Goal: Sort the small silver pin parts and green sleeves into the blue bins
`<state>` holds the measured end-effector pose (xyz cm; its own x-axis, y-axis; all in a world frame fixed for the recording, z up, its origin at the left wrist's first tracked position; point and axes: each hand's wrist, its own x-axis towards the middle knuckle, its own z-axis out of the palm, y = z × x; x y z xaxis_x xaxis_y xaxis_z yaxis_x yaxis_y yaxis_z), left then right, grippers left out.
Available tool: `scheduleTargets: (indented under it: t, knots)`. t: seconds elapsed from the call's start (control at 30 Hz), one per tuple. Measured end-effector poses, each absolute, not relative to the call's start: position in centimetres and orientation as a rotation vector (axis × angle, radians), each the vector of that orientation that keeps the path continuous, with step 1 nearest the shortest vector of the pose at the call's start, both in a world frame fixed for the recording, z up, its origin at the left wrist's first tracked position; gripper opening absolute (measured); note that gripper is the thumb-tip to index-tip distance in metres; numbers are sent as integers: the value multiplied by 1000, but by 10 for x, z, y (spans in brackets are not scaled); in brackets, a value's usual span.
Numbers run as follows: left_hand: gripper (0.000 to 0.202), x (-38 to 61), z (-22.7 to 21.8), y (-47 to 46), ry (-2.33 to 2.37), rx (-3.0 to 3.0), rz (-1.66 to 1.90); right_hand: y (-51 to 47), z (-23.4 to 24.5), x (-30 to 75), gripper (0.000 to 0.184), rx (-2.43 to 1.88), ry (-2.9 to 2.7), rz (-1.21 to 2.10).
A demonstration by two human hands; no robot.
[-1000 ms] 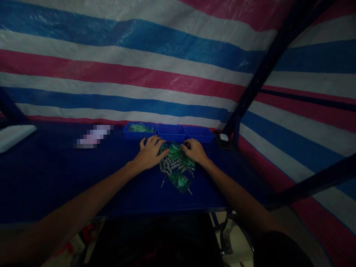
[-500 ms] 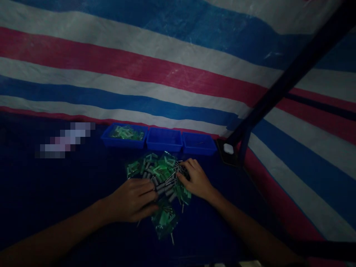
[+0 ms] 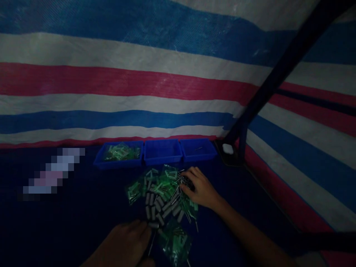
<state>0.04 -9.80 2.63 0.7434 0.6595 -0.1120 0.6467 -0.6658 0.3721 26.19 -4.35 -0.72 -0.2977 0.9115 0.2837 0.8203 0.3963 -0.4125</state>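
Mixed pile just below mid-frame: grey cylinders (image 3: 167, 211), green-filled bags (image 3: 163, 187), thin metal pins (image 3: 180, 178). Right hand (image 3: 200, 187) at the pile's right edge, fingers curled over pins, thumb apart; cannot tell whether any is pinched. Left hand (image 3: 125, 241), bottom centre, dim, fingertips beside a loose pin (image 3: 151, 243); grip unclear. Judgement: light fingertip contact, no dragging bags, should keep cylinders from rolling.

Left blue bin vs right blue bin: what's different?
Contents: the left blue bin holds bagged green pieces; in the right blue bin only a thin piece shows.
Fill: the left bin's floor is mostly covered, the right bin's mostly bare.
Place: the left bin ends the row; the right bin is nearest the white object.
Shared: both blue, open-topped.
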Motion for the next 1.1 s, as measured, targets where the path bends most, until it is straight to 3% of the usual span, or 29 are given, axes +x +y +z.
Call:
scheduleTargets:
  t: [0.2, 0.37, 0.47, 0.53, 0.7, 0.93, 1.1]
  knots:
    - [25, 0, 24, -90, 987, 2577, 196, -42, -4, 261, 28, -1480, -2232, 194]
    - [26, -5, 29, -62, 1093, 2503, 690, -45, 2, 261, 32, -1432, -2276, 122]
    - [31, -2, 29, -54, 1131, 2374, 810, -54, 10, 252, 43, -1348, -2256, -41]
    - [36, 3, 28, -54, 1089, 2293, 811, -64, 15, 241, 47, -1230, -2250, -165]
    - [37, 15, 20, -56, 940, 2078, 811, -79, 20, 216, 19, -922, -2303, -299]
    - [41, 20, 29, -48, 860, 2026, 782, -79, 30, 219, 18, -852, -2272, -292]
    - [33, 17, 44, -37, 937, 2149, 712, -59, 44, 232, 21, -1101, -2029, -379]
